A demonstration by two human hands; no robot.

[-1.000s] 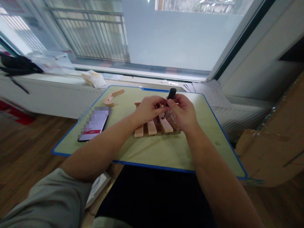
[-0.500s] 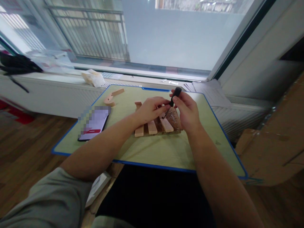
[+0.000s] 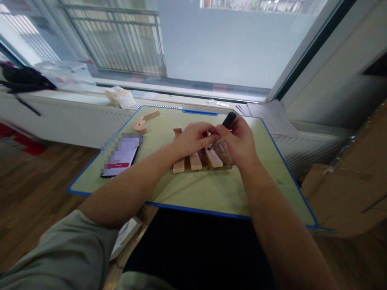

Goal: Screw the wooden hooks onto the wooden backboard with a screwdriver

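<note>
My right hand (image 3: 243,141) is closed on a black-handled screwdriver (image 3: 229,120), its handle tilted up to the right. Below the fingers, a thin dark part with a bent-looking end reaches down toward a wooden piece (image 3: 214,158). My left hand (image 3: 193,139) is closed in a pinch beside the tool, its fingertips close to the right thumb; what they grip is hidden. Under both hands lie several pale wooden pieces (image 3: 196,162) in a row on a brown, shiny, wrapped-looking base. A brown bundle in clear plastic (image 3: 222,151) sits beside my right hand.
The small table (image 3: 187,193) has a blue edge. On its left lie a phone (image 3: 123,155) and a curved wooden piece (image 3: 140,124) with holes. Behind it is a window sill with a crumpled wrapper (image 3: 120,96). A cardboard box (image 3: 347,193) stands at the right.
The screwdriver handle has tipped further to the right, and my right fingers have shifted around it, covering more of it. My left hand stays nearly in place.
</note>
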